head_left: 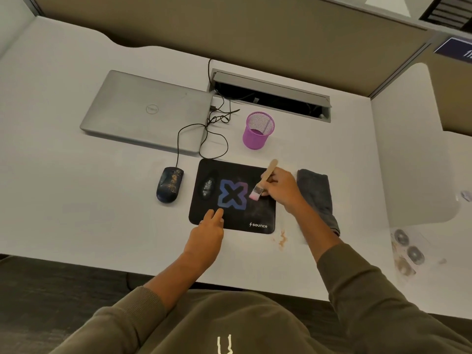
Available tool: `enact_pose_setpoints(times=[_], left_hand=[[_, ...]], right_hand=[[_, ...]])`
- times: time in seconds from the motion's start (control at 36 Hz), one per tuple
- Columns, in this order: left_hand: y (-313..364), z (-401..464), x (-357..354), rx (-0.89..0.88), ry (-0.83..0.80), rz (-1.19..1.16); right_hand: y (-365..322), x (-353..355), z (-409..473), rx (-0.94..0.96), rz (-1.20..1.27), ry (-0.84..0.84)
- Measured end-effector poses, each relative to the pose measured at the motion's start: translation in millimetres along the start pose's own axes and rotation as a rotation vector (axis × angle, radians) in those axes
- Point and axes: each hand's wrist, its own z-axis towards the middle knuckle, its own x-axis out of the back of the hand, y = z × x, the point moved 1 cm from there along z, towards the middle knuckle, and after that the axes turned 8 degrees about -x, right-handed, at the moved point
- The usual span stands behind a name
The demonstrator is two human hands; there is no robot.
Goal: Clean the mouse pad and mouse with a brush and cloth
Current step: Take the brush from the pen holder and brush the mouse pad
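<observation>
Brush on the mouse pad, left hand steadying

Fingers of the right hand (281,187) curl round the wooden handle of a small brush (263,182), gripping it with the handle tilted up and away and the pink bristles touching the mouse pad (258,213) just right of its blue X mark. The left hand (208,229) lies relaxed and released, its straight fingers pressing the pad's near-left part, close to the X; it holds nothing. A pale dusty smear sits on the pad ahead of the left hand.

Left of the left hand, just off the pad's edge, the dark mouse (169,184) rests on the counter (76,213), speckled with brownish grit, its cable looping away toward a closed grey laptop (143,111) farther off. Right of the right hand, a folded grey cloth (318,195) lies on the counter beside the pad, partly hidden by the right forearm. Beyond the right hand stands a purple mesh cup (258,131), upright and well apart from the brush. Brownish crumbs (282,238) lie on the counter near the pad's near-right corner, below the right wrist.
</observation>
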Motion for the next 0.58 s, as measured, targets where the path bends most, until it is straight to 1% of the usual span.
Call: enact_pose_setpoints(times=[0.03,0.06,0.11,0.14,0.17,0.25,0.28,0.39,0.42,0.5,0.53,0.58], left_hand=[[-1,0,-1,0.001,0.002,0.000],[-1,0,-1,0.009,0.006,-0.010],[-2,-1,-2,0.024,0.014,-0.036],[-2,-1,-2,0.029,0.017,-0.046],[-2,-1,-2,0.032,0.021,-0.054],[0,-1,-1,0.037,0.021,-0.065],[-1,-1,0,0.040,0.019,-0.072],[-1,-1,0,0.036,-0.023,-0.056],[0,0,0,0.043,-0.027,-0.063],[2,1,3,0.064,-0.030,-0.068],[2,2,3,0.074,-0.033,-0.074],[2,1,3,0.078,-0.032,-0.085]], right_hand=[[0,-1,0,-0.001,0.019,0.006],[-1,-1,1,-0.018,0.077,0.054],[-2,3,4,-0.077,0.237,0.198],[-1,4,6,-0.100,0.272,0.256],[-1,4,7,-0.118,0.266,0.271],[-2,-1,6,-0.119,0.192,0.137],[-3,-1,5,-0.108,0.171,0.137],[1,6,7,-0.084,0.209,0.366],[1,6,7,-0.073,0.189,0.370],[-1,5,7,-0.032,0.117,0.274],[-2,7,8,-0.027,0.101,0.285],[-1,12,11,-0.044,0.116,0.364]])
